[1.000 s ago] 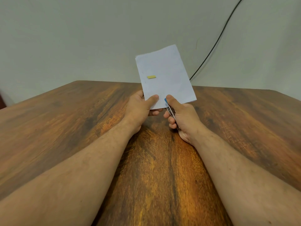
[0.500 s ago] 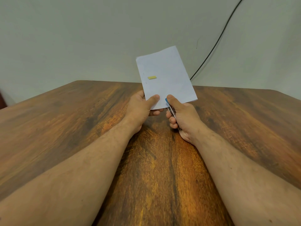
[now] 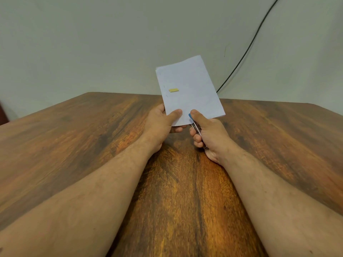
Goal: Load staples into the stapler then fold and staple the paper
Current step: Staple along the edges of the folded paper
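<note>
Two hands: both raised over a wooden table [image 3: 78,149], meeting at the lower edge of a folded sheet.
Paper: the folded paper [image 3: 189,89] stands tilted upright above the table's far part, its folded edge at the right, a small yellow tag [image 3: 174,90] on its face near the left edge.
Marks on paper: two short thin lines sit along the left margin, one above and one below the tag; too small to say for sure what they are.
Left hand: the left hand [image 3: 159,127] pinches the paper's lower left corner, thumb on the front, fingers behind.
Right hand: the right hand [image 3: 209,134] is curled round the stapler [image 3: 195,127], thumb pressed on top at its blue tip.
Stapler: at the paper's bottom edge, just right of the left thumb; only the blue tip and a strip of metal show between the fingers, the rest is hidden in the fist.
Containers: the stapler's magazine is out of sight, so its contents cannot be told.
Background: a black cable [image 3: 246,51] runs down the pale wall [image 3: 74,43] and disappears behind the table's far edge.
</note>
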